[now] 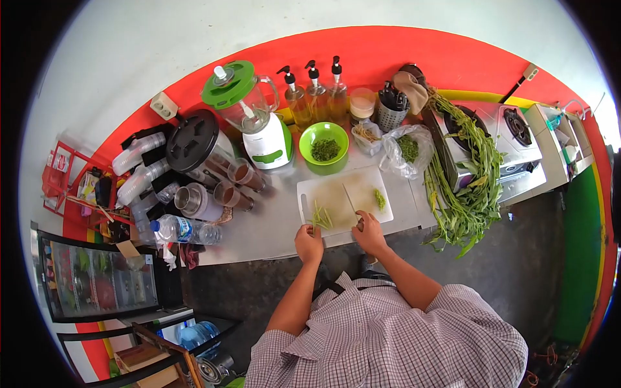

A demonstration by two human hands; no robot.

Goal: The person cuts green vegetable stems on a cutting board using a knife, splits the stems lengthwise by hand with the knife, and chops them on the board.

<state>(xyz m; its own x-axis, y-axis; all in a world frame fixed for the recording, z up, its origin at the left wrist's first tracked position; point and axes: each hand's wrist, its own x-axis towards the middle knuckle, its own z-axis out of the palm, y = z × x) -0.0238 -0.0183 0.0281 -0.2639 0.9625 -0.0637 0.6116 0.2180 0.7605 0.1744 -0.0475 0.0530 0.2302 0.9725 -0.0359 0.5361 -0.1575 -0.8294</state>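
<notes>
My right hand (369,234) is closed round the handle of a knife, at the near edge of a white cutting board (333,183). The thin knife blade (349,198) points away from me across the board. My left hand (309,243) is closed at the board's near left corner, its fingers on the ends of some green stems (321,215). To the right of the blade lies a small heap of chopped greens (379,199). Behind the board stands a green bowl (323,164) with finely cut greens in it.
A plastic bag of chopped greens (408,149) sits right of the bowl. Long leafy stalks (475,161) drape over the gas stove (517,152). A blender (266,143), pump bottles (317,98), brown cups (234,195) and a water bottle (187,229) stand around the counter.
</notes>
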